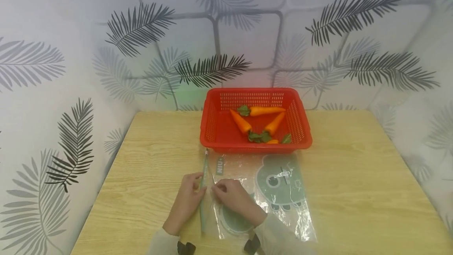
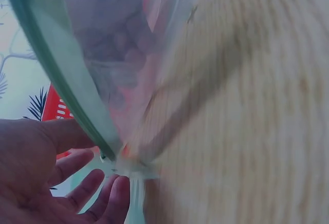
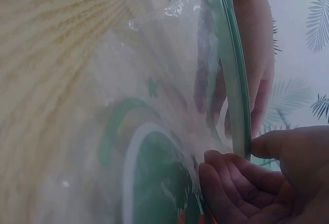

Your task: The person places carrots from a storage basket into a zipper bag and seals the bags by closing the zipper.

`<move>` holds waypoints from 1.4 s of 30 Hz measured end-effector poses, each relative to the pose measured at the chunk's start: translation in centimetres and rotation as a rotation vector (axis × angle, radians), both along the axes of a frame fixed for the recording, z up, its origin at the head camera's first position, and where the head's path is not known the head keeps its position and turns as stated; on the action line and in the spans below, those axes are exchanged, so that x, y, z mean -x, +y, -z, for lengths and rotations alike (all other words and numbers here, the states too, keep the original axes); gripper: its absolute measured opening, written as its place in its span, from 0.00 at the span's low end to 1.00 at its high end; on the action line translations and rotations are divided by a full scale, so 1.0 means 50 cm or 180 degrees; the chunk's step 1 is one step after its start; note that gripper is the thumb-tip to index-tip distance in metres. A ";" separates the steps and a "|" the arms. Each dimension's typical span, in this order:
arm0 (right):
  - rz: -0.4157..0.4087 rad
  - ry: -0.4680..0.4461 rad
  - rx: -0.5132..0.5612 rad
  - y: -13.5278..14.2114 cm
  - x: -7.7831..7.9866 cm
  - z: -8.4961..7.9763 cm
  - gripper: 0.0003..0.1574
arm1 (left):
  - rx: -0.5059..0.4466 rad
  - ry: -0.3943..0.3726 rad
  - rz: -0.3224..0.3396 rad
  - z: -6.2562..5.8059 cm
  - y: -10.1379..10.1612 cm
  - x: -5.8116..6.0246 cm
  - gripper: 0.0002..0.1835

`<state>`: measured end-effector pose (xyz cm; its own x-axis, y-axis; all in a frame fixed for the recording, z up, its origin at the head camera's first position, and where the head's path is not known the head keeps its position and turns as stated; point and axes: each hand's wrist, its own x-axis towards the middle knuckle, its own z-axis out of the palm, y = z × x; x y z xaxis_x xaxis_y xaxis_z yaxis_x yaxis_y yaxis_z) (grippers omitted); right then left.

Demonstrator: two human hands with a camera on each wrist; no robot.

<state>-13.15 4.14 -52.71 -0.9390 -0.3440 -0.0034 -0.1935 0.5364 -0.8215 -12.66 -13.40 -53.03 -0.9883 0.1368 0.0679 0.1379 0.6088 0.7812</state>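
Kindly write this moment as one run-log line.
left hand: grips zip bag by green edge | right hand: pinches bag near mouth | red basket: beyond bag, carrots inside

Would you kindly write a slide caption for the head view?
Left hand and right hand hold a clear printed bag by its opening, red basket of carrots behind it on the table.

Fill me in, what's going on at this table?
A person's left hand and right hand are at the green-edged mouth of a clear printed zip bag, pinching its edges, which look parted. The rest of the bag lies on the wooden table. Just beyond it stands a red basket with orange carrots in it.
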 end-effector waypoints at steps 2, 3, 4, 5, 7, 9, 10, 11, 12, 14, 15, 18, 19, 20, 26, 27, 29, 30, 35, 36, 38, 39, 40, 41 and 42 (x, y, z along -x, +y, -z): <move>-0.0005 -0.0017 0.0019 0.001 -0.002 0.000 0.13 | -0.0041 -0.0067 -0.0065 0.001 -0.002 0.001 0.23; -0.0009 -0.0018 0.0025 0.002 -0.003 0.000 0.13 | -0.0058 -0.0083 -0.0063 0.002 -0.004 0.001 0.24; -0.0013 -0.0018 0.0027 0.002 -0.004 0.000 0.13 | -0.0081 -0.0109 -0.0062 0.002 -0.005 0.001 0.24; -0.0017 -0.0017 0.0029 0.003 -0.005 0.000 0.13 | -0.0112 -0.0116 -0.0037 0.002 -0.006 0.001 0.25; -0.0024 -0.0018 0.0040 0.003 -0.007 0.001 0.12 | -0.0203 -0.0182 0.0001 0.002 -0.007 0.000 0.24; -0.0023 -0.0005 0.0033 0.004 -0.008 0.000 0.12 | -0.0279 -0.0222 0.0048 0.002 -0.007 0.000 0.24; -0.0026 0.0007 0.0033 0.005 -0.009 -0.001 0.12 | -0.0311 -0.0252 0.0058 0.002 -0.007 -0.001 0.23; -0.0027 0.0017 0.0032 0.005 -0.009 -0.002 0.12 | -0.0325 -0.0258 0.0082 0.003 -0.006 -0.001 0.23; -0.0026 0.0028 0.0030 0.005 -0.010 -0.002 0.12 | -0.0328 -0.0280 0.0084 0.003 -0.005 -0.001 0.23; -0.0022 0.0048 0.0017 0.006 -0.011 -0.004 0.12 | -0.0314 -0.0267 0.0106 0.003 -0.004 -0.001 0.23; -0.0013 0.0050 0.0006 0.006 -0.011 -0.004 0.12 | -0.0300 -0.0252 0.0117 0.002 -0.004 -0.001 0.23; 0.0048 0.0002 -0.0003 0.007 -0.013 -0.007 0.10 | -0.0264 -0.0249 0.0114 0.003 -0.003 -0.002 0.22; 0.0076 -0.0022 0.0000 0.008 -0.014 -0.007 0.09 | -0.0250 -0.0238 0.0126 0.003 -0.002 -0.002 0.22; 0.0103 -0.0058 0.0020 0.009 -0.014 -0.008 0.08 | -0.0247 -0.0237 0.0131 0.002 -0.001 -0.003 0.21; 0.0159 -0.0211 0.0160 0.012 -0.017 -0.011 0.10 | -0.0253 -0.0233 0.0238 0.001 0.005 -0.011 0.20; 0.0155 -0.0215 0.0166 0.013 -0.018 -0.011 0.10 | -0.0242 -0.0228 0.0262 0.001 0.006 -0.012 0.20; 0.0152 -0.0197 0.0184 0.013 -0.018 -0.010 0.10 | -0.0237 -0.0204 0.0308 -0.001 0.007 -0.014 0.19; 0.0153 -0.0188 0.0192 0.013 -0.018 -0.009 0.10 | -0.0230 -0.0190 0.0326 -0.002 0.008 -0.015 0.19; 0.0132 -0.0156 0.0249 0.013 -0.023 -0.014 0.09 | -0.0235 -0.0143 0.0379 -0.005 0.008 -0.016 0.19; 0.0126 -0.0149 0.0253 0.013 -0.023 -0.015 0.08 | -0.0256 -0.0147 0.0378 -0.006 0.008 -0.016 0.19; 0.0120 -0.0138 0.0265 0.013 -0.024 -0.017 0.08 | -0.0307 -0.0172 0.0359 -0.007 0.007 -0.016 0.19; 0.0119 -0.0133 0.0260 0.013 -0.024 -0.018 0.08 | -0.0328 -0.0177 0.0356 -0.009 0.006 -0.016 0.19; 0.0118 -0.0130 0.0258 0.014 -0.024 -0.018 0.08 | -0.0359 -0.0200 0.0347 -0.011 0.006 -0.016 0.20; 0.0107 -0.0126 0.0264 0.014 -0.024 -0.019 0.08 | -0.0373 -0.0201 0.0344 -0.013 0.005 -0.016 0.20; 0.0103 -0.0122 0.0269 0.015 -0.024 -0.019 0.08 | -0.0387 -0.0190 0.0341 -0.015 0.004 -0.017 0.20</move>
<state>-11.97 4.87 -51.77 -0.9493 -0.3142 -0.0116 -0.1449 0.4702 -0.8706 -11.83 -13.21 -52.26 -0.9713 0.2358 0.0321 0.1481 0.4936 0.8570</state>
